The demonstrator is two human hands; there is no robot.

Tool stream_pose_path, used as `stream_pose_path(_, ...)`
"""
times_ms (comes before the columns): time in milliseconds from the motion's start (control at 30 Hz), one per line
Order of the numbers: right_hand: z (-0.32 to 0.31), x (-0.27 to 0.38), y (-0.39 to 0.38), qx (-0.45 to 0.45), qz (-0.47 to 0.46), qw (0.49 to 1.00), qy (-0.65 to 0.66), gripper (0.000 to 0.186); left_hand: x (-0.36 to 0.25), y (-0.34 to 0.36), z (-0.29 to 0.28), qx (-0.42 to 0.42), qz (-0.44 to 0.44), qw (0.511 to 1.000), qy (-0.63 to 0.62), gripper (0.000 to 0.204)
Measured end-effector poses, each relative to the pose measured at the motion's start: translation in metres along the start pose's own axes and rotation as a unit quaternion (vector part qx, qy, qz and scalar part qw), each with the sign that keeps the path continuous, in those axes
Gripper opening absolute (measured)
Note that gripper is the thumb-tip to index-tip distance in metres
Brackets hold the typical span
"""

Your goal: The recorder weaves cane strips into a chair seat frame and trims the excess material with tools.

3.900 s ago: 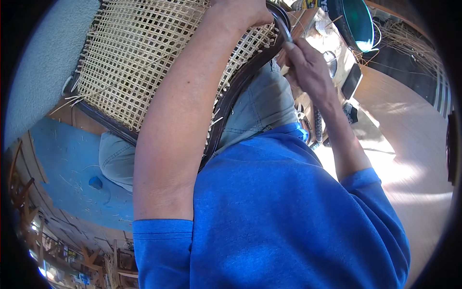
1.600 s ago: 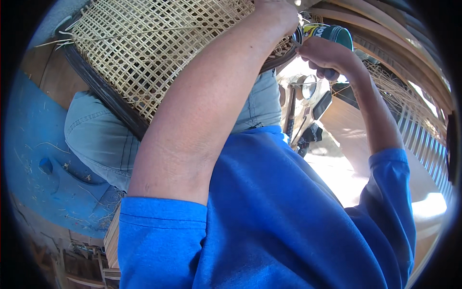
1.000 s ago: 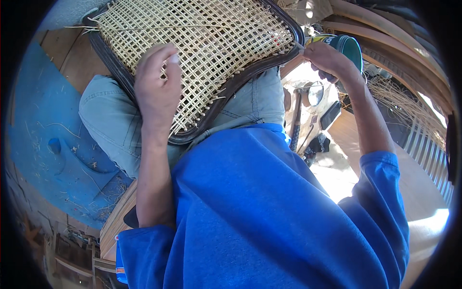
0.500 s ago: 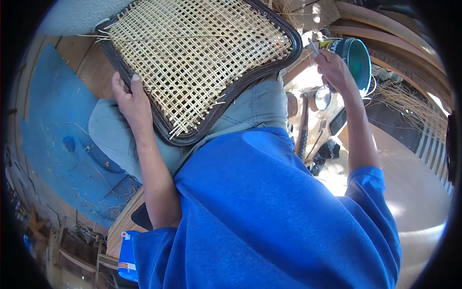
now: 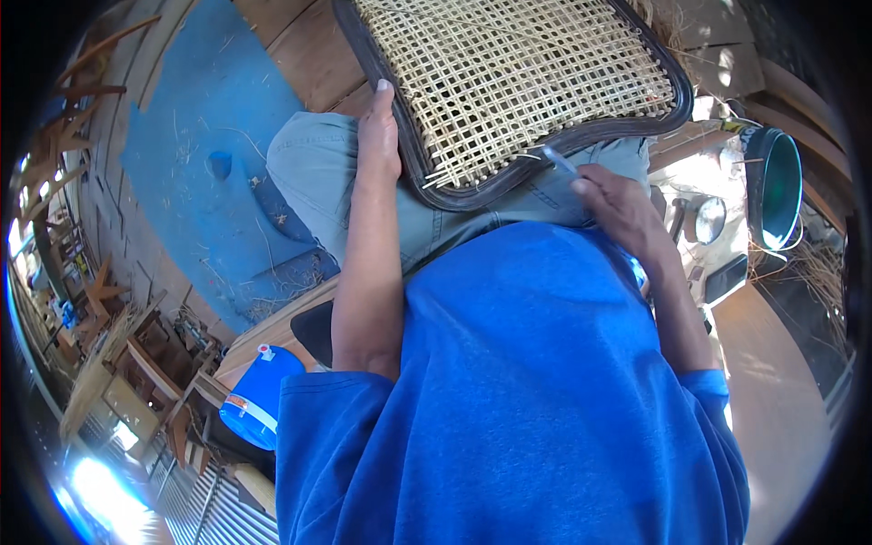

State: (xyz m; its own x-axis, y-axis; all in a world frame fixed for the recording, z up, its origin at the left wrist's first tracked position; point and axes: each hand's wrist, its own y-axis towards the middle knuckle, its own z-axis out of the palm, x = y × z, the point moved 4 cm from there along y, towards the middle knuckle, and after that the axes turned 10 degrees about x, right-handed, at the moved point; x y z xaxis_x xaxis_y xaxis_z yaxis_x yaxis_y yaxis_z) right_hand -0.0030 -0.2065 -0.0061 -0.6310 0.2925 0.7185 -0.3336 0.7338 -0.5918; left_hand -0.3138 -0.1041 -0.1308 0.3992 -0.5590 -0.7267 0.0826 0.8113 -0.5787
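A cane-woven panel (image 5: 516,71) in a dark curved wooden frame (image 5: 586,133) rests across my lap on grey trousers (image 5: 304,173), loose strand ends along its near edge. My left hand (image 5: 378,133) grips the frame's left side, thumb upright along it, the other fingers mostly hidden. My right hand (image 5: 618,204) is closed on a slim pale tool (image 5: 561,161), its tip by the frame's near edge, to the right of the lower corner.
A blue mat (image 5: 200,218) covers floorboards at left; a blue jug (image 5: 259,395) stands near my left elbow. At right are a green bucket (image 5: 777,186), a dark phone-like slab (image 5: 725,277), loose strands (image 5: 808,282) and a curved board (image 5: 772,381). Wooden pieces (image 5: 154,372) crowd the lower left.
My left arm has left the weave; that hand is now on the frame's left side. My right hand has brought the tool from the far-right corner toward the near edge. The view has shifted.
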Motion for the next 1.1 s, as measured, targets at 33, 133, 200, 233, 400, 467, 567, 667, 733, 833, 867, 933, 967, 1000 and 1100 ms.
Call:
stream_pose_path(33, 0.006, 0.006, 0.008, 0.029, 0.021, 0.999, -0.035, 0.034, 0.001, 0.002, -0.001, 0.007, -0.005, 1.0, 0.005, 0.055)
stream_pose_path(133, 0.019, 0.026, 0.023, 0.094, -0.019, 0.989, -0.109, 0.031, 0.002, 0.003, -0.002, 0.013, -0.02, 1.0, -0.006, 0.054)
stream_pose_path(200, 0.025, 0.032, 0.027, 0.111, -0.044, 0.983, -0.14, 0.033, 0.001, 0.002, 0.0, 0.023, -0.004, 1.0, -0.015, 0.054)
stream_pose_path(233, 0.027, 0.032, 0.028, 0.117, -0.043, 0.982, -0.144, 0.033, 0.002, 0.001, 0.0, 0.025, -0.008, 0.999, -0.02, 0.054)
stream_pose_path(400, 0.026, 0.028, 0.023, 0.121, -0.019, 0.984, -0.128, 0.033, -0.002, 0.0, 0.005, 0.027, -0.014, 0.999, -0.025, 0.053)
stream_pose_path(467, 0.021, 0.025, 0.02, 0.108, -0.004, 0.989, -0.097, 0.035, -0.001, 0.001, 0.005, 0.017, -0.017, 0.999, -0.039, 0.051)
stream_pose_path(567, 0.014, 0.018, 0.015, 0.066, 0.003, 0.997, -0.031, 0.038, -0.001, 0.003, 0.006, 0.028, 0.003, 0.998, -0.05, 0.051)
stream_pose_path(667, 0.014, 0.007, 0.013, 0.021, 0.009, 0.999, 0.032, 0.041, 0.001, 0.004, 0.003, 0.021, -0.014, 0.999, -0.043, 0.053)
stream_pose_path(733, 0.017, -0.003, 0.015, -0.009, 0.004, 0.996, 0.088, 0.042, 0.002, 0.004, 0.002, 0.037, -0.035, 0.998, -0.043, 0.055)
stream_pose_path(833, 0.021, -0.019, 0.016, -0.046, -0.02, 0.979, 0.199, 0.04, 0.002, 0.003, 0.001, 0.047, -0.062, 0.996, -0.044, 0.055)
stream_pose_path(867, 0.021, -0.024, 0.015, -0.052, -0.027, 0.969, 0.239, 0.038, 0.0, 0.002, 0.002, 0.044, -0.055, 0.996, -0.048, 0.053)
stream_pose_path(933, 0.022, -0.028, 0.012, -0.068, -0.054, 0.945, 0.317, 0.034, -0.001, 0.001, 0.003, 0.033, -0.054, 0.996, -0.059, 0.049)
stream_pose_path(967, 0.022, -0.028, 0.01, -0.08, -0.073, 0.929, 0.355, 0.032, -0.003, -0.001, 0.004, 0.024, -0.048, 0.998, -0.038, 0.048)
stream_pose_path(1000, 0.023, -0.028, 0.008, -0.096, -0.069, 0.913, 0.391, 0.03, -0.006, -0.004, 0.008, 0.034, -0.034, 0.998, -0.036, 0.049)
stream_pose_path(1100, 0.024, -0.014, -0.001, -0.139, -0.097, 0.885, 0.433, 0.025, -0.013, -0.019, 0.018, 0.03, -0.039, 0.998, -0.036, 0.053)
